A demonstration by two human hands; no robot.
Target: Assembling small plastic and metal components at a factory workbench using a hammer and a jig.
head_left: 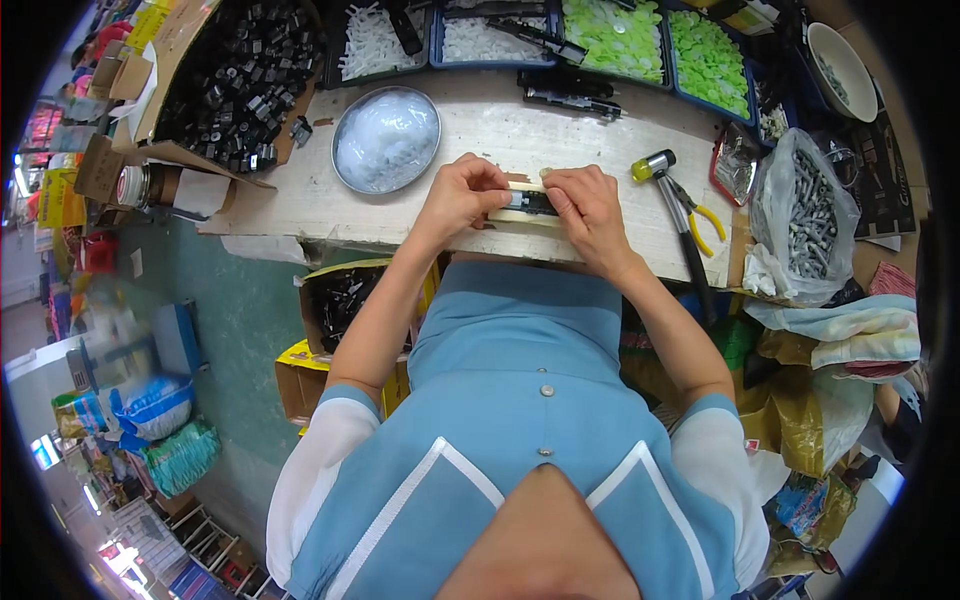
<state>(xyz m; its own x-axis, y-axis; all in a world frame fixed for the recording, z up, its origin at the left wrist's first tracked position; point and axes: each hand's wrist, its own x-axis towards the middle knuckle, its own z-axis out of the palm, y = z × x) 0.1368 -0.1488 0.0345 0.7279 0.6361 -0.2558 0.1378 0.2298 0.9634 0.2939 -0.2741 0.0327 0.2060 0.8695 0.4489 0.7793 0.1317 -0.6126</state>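
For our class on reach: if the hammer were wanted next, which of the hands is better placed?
Probably the right hand: the hammer lies to its right, farther from the left hand. Neither looks free: both are at the black part.

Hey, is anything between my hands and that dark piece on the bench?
Nothing visible blocks either hand: your left hand and right hand are at opposite ends of the dark piece. Pale strips run along its near and far sides, but leave its top uncovered. Your fingers hide its ends.
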